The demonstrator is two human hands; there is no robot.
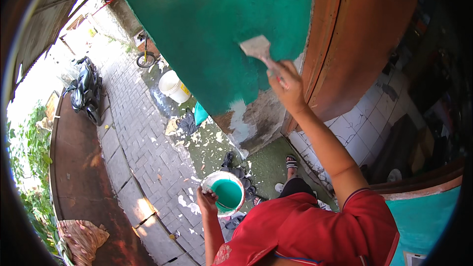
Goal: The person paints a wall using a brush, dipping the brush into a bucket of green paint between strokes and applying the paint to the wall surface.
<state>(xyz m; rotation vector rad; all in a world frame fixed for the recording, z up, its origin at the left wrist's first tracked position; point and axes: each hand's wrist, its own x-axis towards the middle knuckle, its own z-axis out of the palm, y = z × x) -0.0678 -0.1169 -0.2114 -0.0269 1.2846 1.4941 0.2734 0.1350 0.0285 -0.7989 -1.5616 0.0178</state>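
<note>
My right hand is raised with its fingers wrapped round the handle of a wide, flat paintbrush. The pale brush head is at the green painted wall; whether its tip touches the surface I cannot tell. Lower down, my left hand grips the side of a white paint bucket, its fingers curled at the rim. Green paint fills part of the bucket. Bare grey and brown plaster shows along the wall's lower edge.
A brown door frame borders the wall on the right, beside a white tiled floor. A white bucket stands on the paving amid paint flakes. Sandals lie near my feet. A motorcycle is parked far left.
</note>
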